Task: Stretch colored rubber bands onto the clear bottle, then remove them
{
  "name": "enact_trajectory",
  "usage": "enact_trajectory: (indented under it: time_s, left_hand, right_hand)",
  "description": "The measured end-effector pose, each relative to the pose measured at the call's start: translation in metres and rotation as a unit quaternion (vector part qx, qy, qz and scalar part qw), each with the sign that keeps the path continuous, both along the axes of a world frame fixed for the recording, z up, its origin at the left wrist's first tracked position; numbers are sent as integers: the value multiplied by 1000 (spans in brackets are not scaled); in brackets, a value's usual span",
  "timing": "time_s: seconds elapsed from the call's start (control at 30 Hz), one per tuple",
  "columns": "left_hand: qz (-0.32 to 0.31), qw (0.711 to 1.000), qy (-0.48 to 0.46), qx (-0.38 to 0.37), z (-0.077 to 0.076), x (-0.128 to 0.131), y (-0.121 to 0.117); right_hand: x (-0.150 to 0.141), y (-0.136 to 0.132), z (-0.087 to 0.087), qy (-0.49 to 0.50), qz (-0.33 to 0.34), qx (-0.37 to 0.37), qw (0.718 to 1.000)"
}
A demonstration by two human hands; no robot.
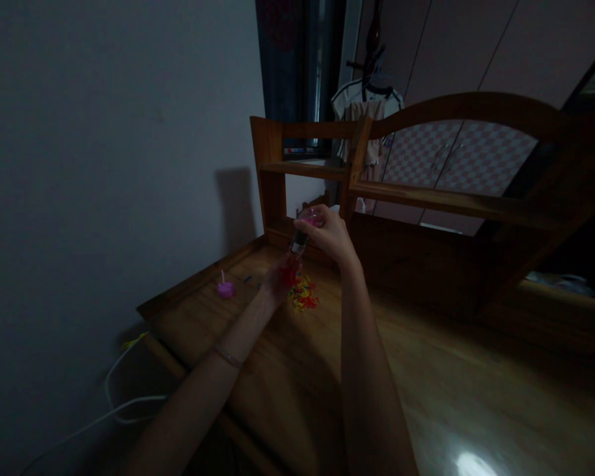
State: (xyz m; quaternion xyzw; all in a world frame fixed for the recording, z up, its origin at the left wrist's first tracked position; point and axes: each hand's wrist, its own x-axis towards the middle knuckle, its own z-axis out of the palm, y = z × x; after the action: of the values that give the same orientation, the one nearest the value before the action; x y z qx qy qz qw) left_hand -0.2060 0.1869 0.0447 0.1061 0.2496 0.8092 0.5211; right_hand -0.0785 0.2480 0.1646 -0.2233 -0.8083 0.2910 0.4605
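My right hand (327,233) is closed around the upper end of a small clear bottle (300,239), which has a pinkish part under the fingers and a dark band lower down. The bottle is tilted, its lower end just above my left hand (280,277). That left hand is smeared by motion, with red bits showing at it; its fingers cannot be made out. Just beyond and to its right, a loose pile of small red and yellow pieces (303,294) lies on the wooden desk (277,370). A purple lid with a short straw-like stem (225,288) sits to the left.
A wooden shelf unit (307,170) rises along the back of the desk. The white wall (129,165) borders the left side. A white cable (114,410) hangs by the desk's left corner. Clothes (369,112) hang on a stand behind, before a checkered cabinet (426,155).
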Motion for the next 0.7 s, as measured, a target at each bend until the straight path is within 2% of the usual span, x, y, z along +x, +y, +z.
enact_trajectory:
  time_s: [0.17, 0.43, 0.7]
  left_hand:
    - [-21, 999, 18, 41, -5, -3, -2]
    - [-57, 995, -13, 86, 9, 7, -16]
    - [-66, 996, -32, 60, 11, 11, -17]
  right_hand:
    - [-2, 4, -1, 18, 12, -27, 999]
    - [-9, 13, -14, -10, 4, -71, 997]
    - [-12, 12, -15, -53, 11, -88, 995]
